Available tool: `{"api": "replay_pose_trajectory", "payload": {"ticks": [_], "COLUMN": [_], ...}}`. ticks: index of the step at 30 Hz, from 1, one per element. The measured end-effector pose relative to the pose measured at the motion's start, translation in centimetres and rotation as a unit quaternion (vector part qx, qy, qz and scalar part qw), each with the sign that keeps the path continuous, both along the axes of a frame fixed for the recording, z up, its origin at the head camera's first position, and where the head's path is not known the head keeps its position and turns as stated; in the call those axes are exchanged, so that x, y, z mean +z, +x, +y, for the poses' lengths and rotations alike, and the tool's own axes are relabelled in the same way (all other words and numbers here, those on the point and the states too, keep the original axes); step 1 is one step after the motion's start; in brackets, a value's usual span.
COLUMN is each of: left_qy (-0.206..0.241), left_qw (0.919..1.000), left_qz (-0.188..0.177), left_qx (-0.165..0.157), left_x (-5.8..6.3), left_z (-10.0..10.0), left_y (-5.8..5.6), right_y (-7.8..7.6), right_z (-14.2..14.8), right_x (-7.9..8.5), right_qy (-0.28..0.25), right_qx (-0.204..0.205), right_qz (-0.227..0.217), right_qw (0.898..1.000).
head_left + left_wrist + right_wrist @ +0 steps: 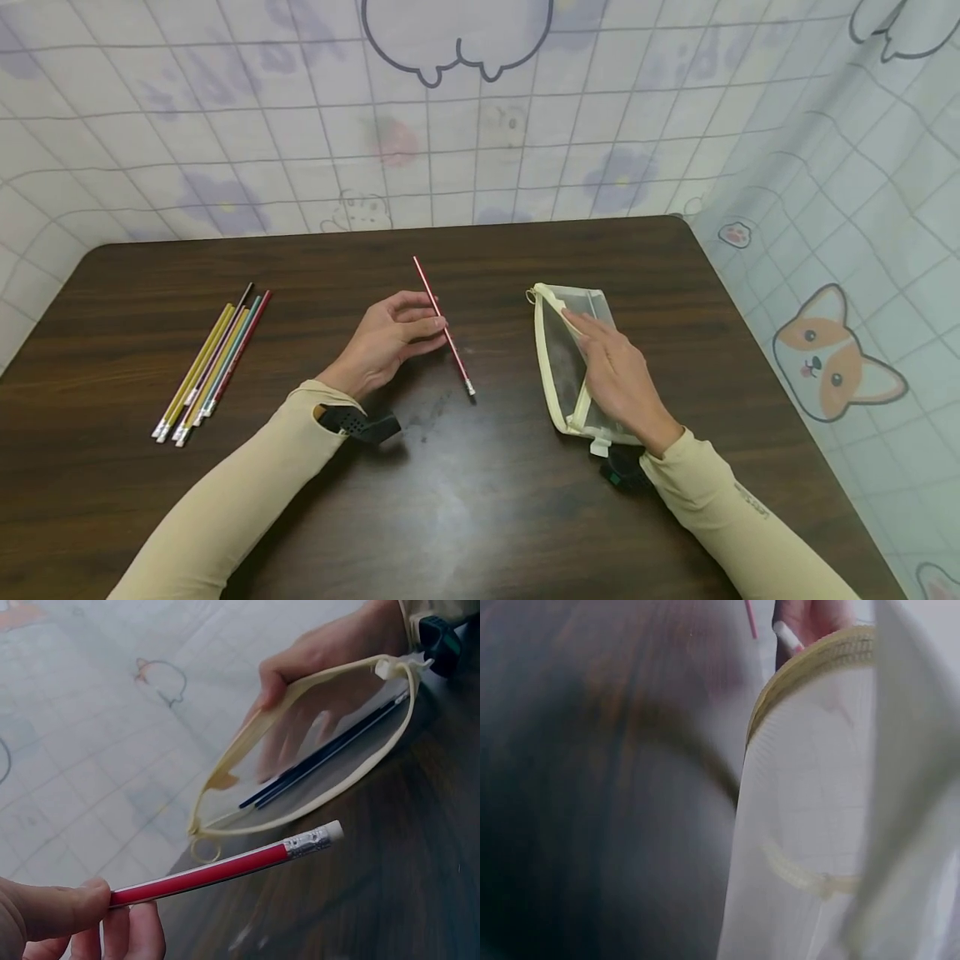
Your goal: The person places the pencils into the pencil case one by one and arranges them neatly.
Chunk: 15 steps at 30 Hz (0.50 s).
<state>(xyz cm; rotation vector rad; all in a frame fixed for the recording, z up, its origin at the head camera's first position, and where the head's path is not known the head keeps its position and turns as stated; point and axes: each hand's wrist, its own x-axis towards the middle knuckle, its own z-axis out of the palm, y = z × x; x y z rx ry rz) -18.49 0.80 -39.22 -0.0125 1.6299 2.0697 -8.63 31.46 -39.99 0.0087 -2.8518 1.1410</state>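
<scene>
My left hand (390, 337) pinches a red pencil (452, 352) between thumb and fingers, above the middle of the table. Its white eraser end points toward the open pencil pouch in the left wrist view. The mesh pouch (549, 367) has a cream zipper edge and gapes toward the left. My right hand (617, 371) holds the pouch's upper edge, with fingers (281, 746) showing through the mesh. Inside lie dark pencils (322, 756). In the right wrist view the pouch wall (802, 787) fills much of the frame.
Several pencils (213, 367), yellow, teal, red and dark, lie side by side on the left of the dark wooden table (480, 500). A patterned cloth (300, 125) hangs behind the table and along its right side.
</scene>
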Motion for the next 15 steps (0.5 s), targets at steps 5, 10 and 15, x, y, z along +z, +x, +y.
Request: {"api": "replay_pose_trajectory", "payload": {"ticks": [5, 10, 15], "left_qy": [0.007, 0.018, 0.029], "left_qw": [0.9999, 0.9997, 0.9992], "left_qz": [-0.008, -0.016, -0.024], "left_qx": [-0.001, 0.006, 0.011], "left_x": [-0.1, -0.3, -0.5], "left_z": [2.1, 4.1, 6.3], "left_y": [0.2, 0.6, 1.0], "right_y": [0.1, -0.1, 0.0], "right_z": [-0.1, -0.1, 0.1], "right_x": [0.1, 0.2, 0.2], "right_qy": [-0.002, -0.001, 0.002], "right_qx": [0.001, 0.004, 0.001], "right_qz": [-0.002, -0.004, -0.004], "right_qw": [1.000, 1.000, 1.000]}}
